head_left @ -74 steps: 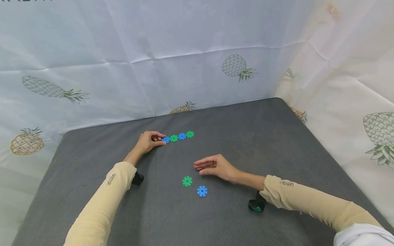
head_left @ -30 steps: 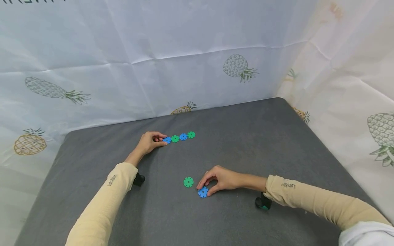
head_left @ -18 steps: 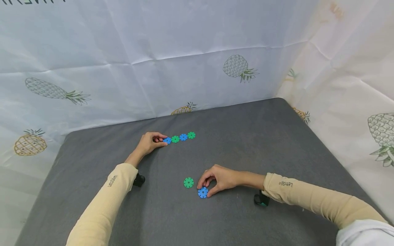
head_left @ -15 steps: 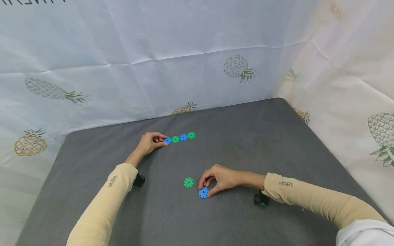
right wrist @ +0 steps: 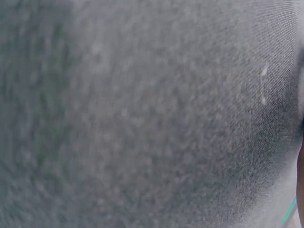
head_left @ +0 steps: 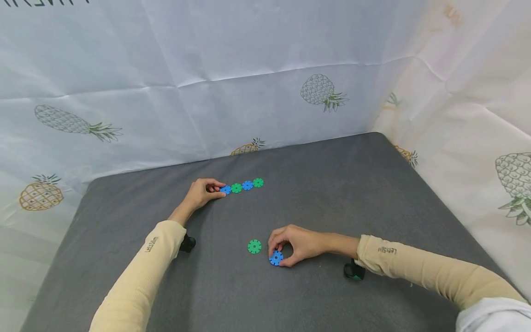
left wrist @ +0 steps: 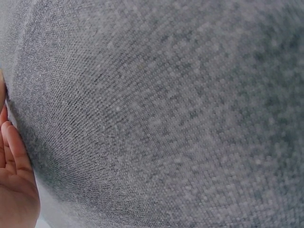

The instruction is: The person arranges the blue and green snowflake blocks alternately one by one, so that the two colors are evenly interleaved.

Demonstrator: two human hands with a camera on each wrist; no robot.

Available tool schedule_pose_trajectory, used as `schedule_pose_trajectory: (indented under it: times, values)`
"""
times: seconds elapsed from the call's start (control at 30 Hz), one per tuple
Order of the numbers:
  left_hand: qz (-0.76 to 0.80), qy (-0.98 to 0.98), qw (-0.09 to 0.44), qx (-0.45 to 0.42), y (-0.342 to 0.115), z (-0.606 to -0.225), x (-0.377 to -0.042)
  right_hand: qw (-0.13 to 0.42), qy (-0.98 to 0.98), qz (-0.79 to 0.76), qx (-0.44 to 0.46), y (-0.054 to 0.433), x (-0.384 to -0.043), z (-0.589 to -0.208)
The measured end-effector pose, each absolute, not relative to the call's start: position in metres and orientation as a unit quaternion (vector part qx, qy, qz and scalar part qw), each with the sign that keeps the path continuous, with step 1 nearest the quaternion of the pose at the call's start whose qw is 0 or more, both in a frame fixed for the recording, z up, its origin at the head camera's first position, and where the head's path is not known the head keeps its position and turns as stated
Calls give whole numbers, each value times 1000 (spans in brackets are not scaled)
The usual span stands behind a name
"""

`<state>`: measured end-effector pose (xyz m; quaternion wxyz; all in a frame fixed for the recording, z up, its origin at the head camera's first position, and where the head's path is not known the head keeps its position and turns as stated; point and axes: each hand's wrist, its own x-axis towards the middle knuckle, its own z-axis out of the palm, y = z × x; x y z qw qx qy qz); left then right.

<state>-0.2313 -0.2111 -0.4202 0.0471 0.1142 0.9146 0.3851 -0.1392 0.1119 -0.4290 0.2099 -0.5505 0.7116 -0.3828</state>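
Note:
In the head view, a row of notched plastic discs lies at the far left of the table, alternating blue and green. My left hand (head_left: pixel 200 192) pinches the blue disc (head_left: pixel 226 189) at the row's left end between thumb and fingers. Beside it follow a green disc (head_left: pixel 236 188), another blue disc (head_left: pixel 247 185) and a green disc (head_left: pixel 258 182). Nearer to me, my right hand (head_left: pixel 302 243) pinches a separate blue disc (head_left: pixel 276 258) by its edges. A loose green disc (head_left: pixel 254 246) lies just left of that hand. Neither wrist view shows a disc in the fingers.
The dark grey cloth-covered table (head_left: pixel 340 184) reaches back to a pale curtain (head_left: pixel 249 106) printed with pineapples. A second curtain side (head_left: pixel 469 115) borders it on the right. Black wrist cameras hang under the left sleeve (head_left: pixel 162 244) and right sleeve (head_left: pixel 415 263).
My right hand has come down toward me from above the loose discs and taken the blue one, shifting it slightly right. The left hand stays at the row.

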Motion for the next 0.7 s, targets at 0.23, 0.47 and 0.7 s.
schedule_pose_trajectory:
  times: [0.23,0.47,0.7]
  values:
    - [380,917,49,108,-211,-420,-231,209,720,-360,-556,113,-143,-429]
    - [381,917,48,110,-210,-420,-231,197,720,-362,-558,113,-143,-429]
    - [381,916,44,115,-212,-421,-231,193,710,-403,-545,116,-145,-431]
